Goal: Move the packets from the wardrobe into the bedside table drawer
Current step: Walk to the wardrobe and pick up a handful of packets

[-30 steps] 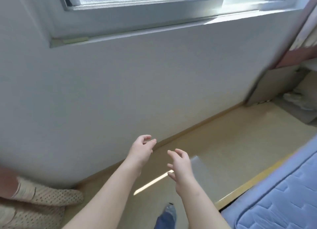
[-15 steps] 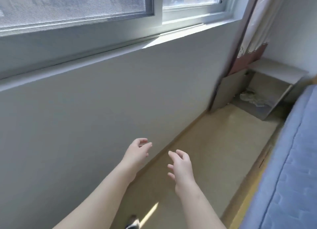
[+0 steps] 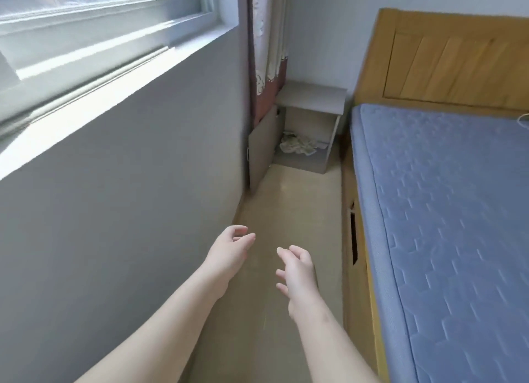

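**Both hands empty in the aisle, bedside table at the far end**

The left hand [image 3: 229, 252] and right hand [image 3: 297, 273] reach forward side by side at about the same height, forearms bare, a narrow gap between them. The left hand is seen from its back, its fingers [image 3: 240, 230] loosely curled inward toward the thumb and holding nothing. The right hand is turned thumb-up, its fingers [image 3: 296, 252] slack, slightly spread and bent, also holding nothing. Neither hand touches any surface; both hang over the floor [image 3: 300, 205].

The floor forms a narrow strip running straight ahead. Its left edge is the grey wall [image 3: 128, 196] below the window sill [image 3: 100, 76]; its right edge is the wooden bed frame [image 3: 357, 282], which has a dark slot [image 3: 354, 239] cut in its side. The blue mattress [image 3: 458, 225] lies on the frame, reaching back to the wooden headboard [image 3: 446, 59].

The strip ends at the grey bedside table [image 3: 312, 96], standing in the corner between the curtain [image 3: 267, 53] and the head of the bed. Its door [image 3: 262, 147] is swung open against the wall on the left, leaving the front of the compartment open to the aisle. Inside on the bottom lies a pale crumpled heap [image 3: 300, 146]; it is too small to tell whether these are the packets. The hands are well apart from the table.
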The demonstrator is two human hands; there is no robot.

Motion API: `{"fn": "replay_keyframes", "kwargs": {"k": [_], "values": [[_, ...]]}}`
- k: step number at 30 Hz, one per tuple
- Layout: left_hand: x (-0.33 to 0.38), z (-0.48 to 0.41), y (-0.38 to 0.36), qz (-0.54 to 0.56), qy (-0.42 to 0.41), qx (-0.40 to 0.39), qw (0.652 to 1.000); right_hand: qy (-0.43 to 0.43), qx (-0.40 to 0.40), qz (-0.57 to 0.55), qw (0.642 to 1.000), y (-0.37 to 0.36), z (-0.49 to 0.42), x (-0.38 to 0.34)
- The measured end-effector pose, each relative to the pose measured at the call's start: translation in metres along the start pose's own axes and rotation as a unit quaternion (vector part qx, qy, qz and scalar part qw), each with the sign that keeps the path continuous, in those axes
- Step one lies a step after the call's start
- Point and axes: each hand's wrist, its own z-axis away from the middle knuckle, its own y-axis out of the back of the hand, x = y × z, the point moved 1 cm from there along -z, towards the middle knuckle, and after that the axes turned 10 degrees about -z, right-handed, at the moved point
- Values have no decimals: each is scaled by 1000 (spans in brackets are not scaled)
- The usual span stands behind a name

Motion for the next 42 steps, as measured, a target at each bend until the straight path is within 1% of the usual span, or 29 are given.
{"fn": "replay_keyframes", "kwargs": {"k": [2, 6, 12, 16, 19, 23, 30, 36, 39, 42], "values": [[17, -36, -1, -16, -8, -28, 999, 8, 16, -20, 1000, -13, -23, -18], [43, -95, -12, -50, -7, -71, 996, -5, 61, -50, 997, -22, -68, -40], [94, -188, -41, -77, -19, -96, 992, -8, 90, -74, 993, -23, -151, -90], [141, -246, -66, -77, -18, -105, 991, -4, 96, -75, 993, -20, -214, -138], [172, -289, -78, -68, -18, -96, 993, 5, 91, -70, 993, -23, -259, -174], [202, -345, -88, -56, -7, -101, 993, -10, 89, -62, 994, -34, -314, -210], [261, -489, -89, -41, -11, -101, 994, -7, 97, -60, 993, -83, -435, -282], [328, -614, -74, -60, -18, -101, 993, -3, 105, -76, 992, -136, -534, -359], [356, -661, -83, -68, -8, -109, 992, -13, 108, -87, 990, -146, -575, -385], [377, -699, -102, -69, 0, -118, 991, -22, 120, -91, 988, -140, -616, -404]]}}
